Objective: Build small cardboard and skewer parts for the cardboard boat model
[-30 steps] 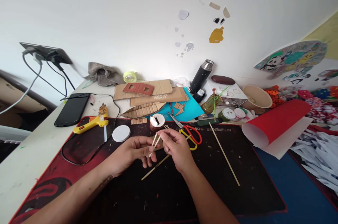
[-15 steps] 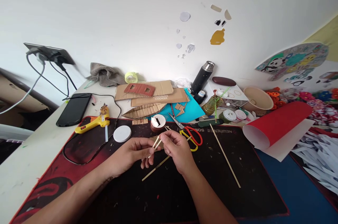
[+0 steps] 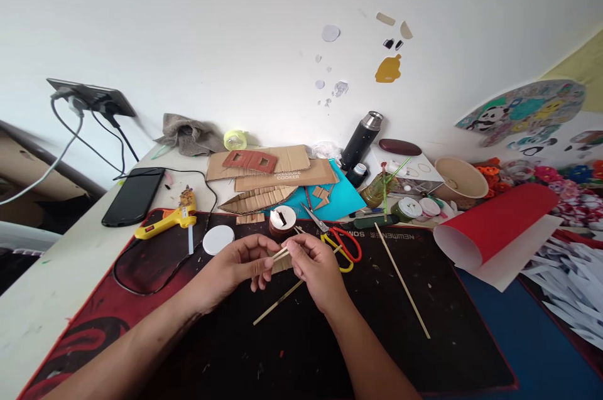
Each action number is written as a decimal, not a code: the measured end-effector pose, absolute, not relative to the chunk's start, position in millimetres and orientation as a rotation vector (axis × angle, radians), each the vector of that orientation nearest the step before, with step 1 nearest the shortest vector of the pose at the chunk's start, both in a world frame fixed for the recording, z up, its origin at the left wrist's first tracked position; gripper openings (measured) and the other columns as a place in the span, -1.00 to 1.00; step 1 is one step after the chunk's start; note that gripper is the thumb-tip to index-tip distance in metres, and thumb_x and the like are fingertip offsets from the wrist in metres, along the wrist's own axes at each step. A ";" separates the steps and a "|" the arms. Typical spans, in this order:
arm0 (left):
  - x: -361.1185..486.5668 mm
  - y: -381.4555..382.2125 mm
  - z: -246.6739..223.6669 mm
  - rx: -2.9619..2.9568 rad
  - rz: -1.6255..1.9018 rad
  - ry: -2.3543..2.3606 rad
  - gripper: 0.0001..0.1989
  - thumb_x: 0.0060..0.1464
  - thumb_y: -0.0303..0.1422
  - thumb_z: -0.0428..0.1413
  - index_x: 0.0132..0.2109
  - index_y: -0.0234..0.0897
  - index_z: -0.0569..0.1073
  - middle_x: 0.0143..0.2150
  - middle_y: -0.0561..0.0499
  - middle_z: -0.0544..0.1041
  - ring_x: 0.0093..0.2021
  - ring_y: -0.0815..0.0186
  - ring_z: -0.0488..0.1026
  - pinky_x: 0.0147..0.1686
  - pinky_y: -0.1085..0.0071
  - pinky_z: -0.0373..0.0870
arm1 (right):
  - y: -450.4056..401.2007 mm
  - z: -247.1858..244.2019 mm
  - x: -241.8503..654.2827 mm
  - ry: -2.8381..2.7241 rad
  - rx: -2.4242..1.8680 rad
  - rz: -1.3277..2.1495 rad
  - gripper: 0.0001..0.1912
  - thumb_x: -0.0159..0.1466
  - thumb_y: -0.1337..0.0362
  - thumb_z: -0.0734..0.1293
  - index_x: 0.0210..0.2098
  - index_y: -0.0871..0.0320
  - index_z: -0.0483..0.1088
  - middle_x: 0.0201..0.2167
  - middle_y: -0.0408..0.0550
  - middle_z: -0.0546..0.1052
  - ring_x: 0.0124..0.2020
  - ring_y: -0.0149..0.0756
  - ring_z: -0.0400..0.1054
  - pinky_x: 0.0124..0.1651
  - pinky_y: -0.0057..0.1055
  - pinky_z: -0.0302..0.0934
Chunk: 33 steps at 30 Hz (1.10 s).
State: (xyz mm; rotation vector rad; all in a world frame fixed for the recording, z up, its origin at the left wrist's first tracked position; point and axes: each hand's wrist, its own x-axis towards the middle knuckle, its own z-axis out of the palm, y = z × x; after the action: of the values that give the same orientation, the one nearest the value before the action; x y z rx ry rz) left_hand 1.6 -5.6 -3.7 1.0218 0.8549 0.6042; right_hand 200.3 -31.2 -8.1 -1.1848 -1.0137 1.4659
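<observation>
Sticks of short, pale wood (image 3: 280, 254) span the gap between both hands above the black-and-red mat (image 3: 381, 331), long axis left to right, tipping slightly far. Neither hand is nearer: left hand (image 3: 241, 263) pinches their left ends, right hand (image 3: 316, 267) their right, wrists angled inward.

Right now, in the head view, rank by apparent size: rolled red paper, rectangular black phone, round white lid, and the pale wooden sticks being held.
1. Rolled red paper
2. Rectangular black phone
3. Round white lid
4. Pale wooden sticks, partly hidden
</observation>
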 end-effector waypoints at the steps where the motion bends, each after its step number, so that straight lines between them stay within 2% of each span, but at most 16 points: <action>1: 1.4 -5.0 -3.5 1.019 0.630 0.862 -0.48 0.05 0.00 0.44 -0.05 -0.28 0.53 -0.41 0.05 0.56 -0.44 0.35 0.46 -0.44 0.45 0.35 | -31.2 -7.9 200.3 -1.016 -1.187 1.468 -0.58 0.31 -0.11 0.48 -0.26 0.16 0.54 -0.65 -0.30 0.25 -0.61 -0.45 0.03 -0.53 -0.44 -0.11; 6: -2.4 -1.0 1.4 1.172 0.709 0.954 -0.50 0.09 0.09 0.38 -0.18 -0.28 0.54 -0.40 0.05 0.55 -0.43 0.36 0.45 -0.38 0.41 0.43 | -32.2 -7.3 199.7 -1.099 -1.213 1.446 -0.59 0.34 -0.09 0.45 -0.23 0.18 0.56 -0.63 -0.29 0.26 -0.58 -0.43 0.09 -0.51 -0.45 -0.04; 11: -8.3 -0.6 7.1 1.369 0.709 1.049 -0.52 0.16 0.11 0.31 -0.19 -0.26 0.59 -0.30 0.01 0.58 -0.40 0.34 0.48 -0.36 0.40 0.47 | -33.5 -9.0 198.8 -1.177 -1.233 1.406 -0.61 0.35 -0.07 0.45 -0.20 0.16 0.57 -0.57 -0.25 0.31 -0.55 -0.41 0.14 -0.49 -0.44 0.01; 15: -10.8 -1.2 9.2 1.408 0.680 1.030 -0.53 0.20 0.10 0.28 -0.17 -0.26 0.60 -0.35 0.02 0.57 -0.40 0.32 0.50 -0.36 0.40 0.49 | -34.7 -9.5 198.8 -1.230 -1.254 1.396 -0.60 0.37 -0.08 0.43 -0.24 0.16 0.55 -0.57 -0.24 0.32 -0.55 -0.40 0.16 -0.48 -0.43 0.00; 23: -11.5 3.7 6.0 1.211 0.825 0.981 -0.54 0.03 0.00 0.45 -0.12 -0.25 0.62 -0.29 0.02 0.61 -0.36 0.33 0.51 -0.32 0.39 0.53 | -34.6 -12.4 196.5 -1.231 -1.249 1.348 -0.63 0.38 -0.06 0.42 -0.21 0.15 0.53 -0.57 -0.26 0.31 -0.56 -0.41 0.14 -0.49 -0.44 0.01; 33: -9.5 2.8 2.9 1.121 0.863 0.920 -0.60 0.07 -0.04 0.45 -0.23 -0.28 0.58 -0.35 0.00 0.65 -0.36 0.31 0.58 -0.34 0.42 0.53 | -34.1 -10.0 196.1 -1.226 -1.200 1.313 -0.61 0.38 -0.07 0.41 -0.20 0.16 0.54 -0.59 -0.25 0.31 -0.57 -0.41 0.15 -0.51 -0.45 0.03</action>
State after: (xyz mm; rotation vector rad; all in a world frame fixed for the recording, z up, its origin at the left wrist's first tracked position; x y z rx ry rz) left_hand -9.5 2.8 2.9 1.1209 0.9202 0.8632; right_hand 196.1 -34.1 -10.0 -1.1998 -1.2265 1.3130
